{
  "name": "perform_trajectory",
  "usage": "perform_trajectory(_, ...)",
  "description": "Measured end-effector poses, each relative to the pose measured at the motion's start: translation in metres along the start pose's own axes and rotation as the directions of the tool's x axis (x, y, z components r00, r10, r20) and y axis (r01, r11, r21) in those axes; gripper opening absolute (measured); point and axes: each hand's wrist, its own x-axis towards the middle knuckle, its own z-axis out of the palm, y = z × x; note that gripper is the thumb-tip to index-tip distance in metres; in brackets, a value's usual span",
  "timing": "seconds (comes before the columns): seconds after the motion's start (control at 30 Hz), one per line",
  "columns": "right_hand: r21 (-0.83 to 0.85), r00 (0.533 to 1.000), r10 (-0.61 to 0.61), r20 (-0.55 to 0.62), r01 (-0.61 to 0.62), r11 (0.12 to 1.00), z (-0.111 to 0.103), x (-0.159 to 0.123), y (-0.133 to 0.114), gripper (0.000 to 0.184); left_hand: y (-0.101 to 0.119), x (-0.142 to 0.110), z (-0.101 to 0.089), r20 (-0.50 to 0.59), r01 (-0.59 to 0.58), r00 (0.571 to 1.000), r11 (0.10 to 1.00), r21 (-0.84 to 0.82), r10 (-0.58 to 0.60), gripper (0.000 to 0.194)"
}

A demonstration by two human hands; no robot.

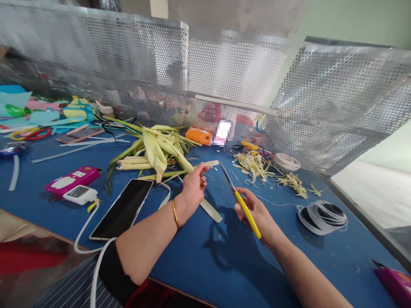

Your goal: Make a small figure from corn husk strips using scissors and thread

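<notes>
My right hand (pixel 250 208) is closed around yellow-handled scissors (pixel 246 213), whose metal blades point up and left, toward the other hand. With fingers curled together, my left hand (pixel 193 185) pinches a narrow pale strip of corn husk (pixel 212 163) that sticks out past the fingertips. Below the same hand shows another flat pale strip (pixel 210 210); whether it is one piece with the first is hidden by the hand. Just behind the left hand lies a heap of green and cream corn husks (pixel 156 147).
A large tablet (pixel 123 209) and a magenta packet (pixel 73 179) are on the left. Shredded husk scraps (pixel 253 166) lie at the back right, near a spool of white cord (pixel 322 217). An orange packet (pixel 198 135) stands before the perforated metal screen (pixel 236 68).
</notes>
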Motion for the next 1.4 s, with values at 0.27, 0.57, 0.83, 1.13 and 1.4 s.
perform_trajectory(0.27, -0.032, 0.998, -0.021, -0.057, 0.019, 0.999, 0.005, 0.000, 0.000, 0.061, -0.012, -0.005, 0.000, 0.100, 0.176, 0.979, 0.984, 0.000, -0.175, 0.013)
perform_trajectory(0.57, -0.023, 0.992, -0.034, -0.121, 0.032, 0.999, 0.003, 0.004, 0.004, 0.066, -0.015, -0.007, 0.000, 0.120, 0.181, 0.975, 0.982, 0.061, -0.187, 0.012)
perform_trajectory(0.83, -0.035, 0.991, -0.067, -0.120, 0.063, 0.997, 0.001, 0.006, 0.010, 0.066, -0.016, -0.009, 0.001, 0.131, 0.193, 0.970, 0.977, 0.089, -0.203, 0.009)
perform_trajectory(1.13, -0.499, 0.975, -0.128, -0.180, 0.022, 0.866, -0.015, 0.013, 0.017, 0.056, -0.016, -0.010, 0.003, 0.089, 0.126, 0.986, 0.979, 0.159, -0.142, 0.010)
perform_trajectory(1.4, -0.998, 0.999, -0.026, -0.047, -0.046, 0.054, -0.028, 0.001, -0.003, 0.031, -0.014, -0.019, 0.005, 0.202, -0.093, 0.979, 0.808, 0.582, -0.033, 0.022)
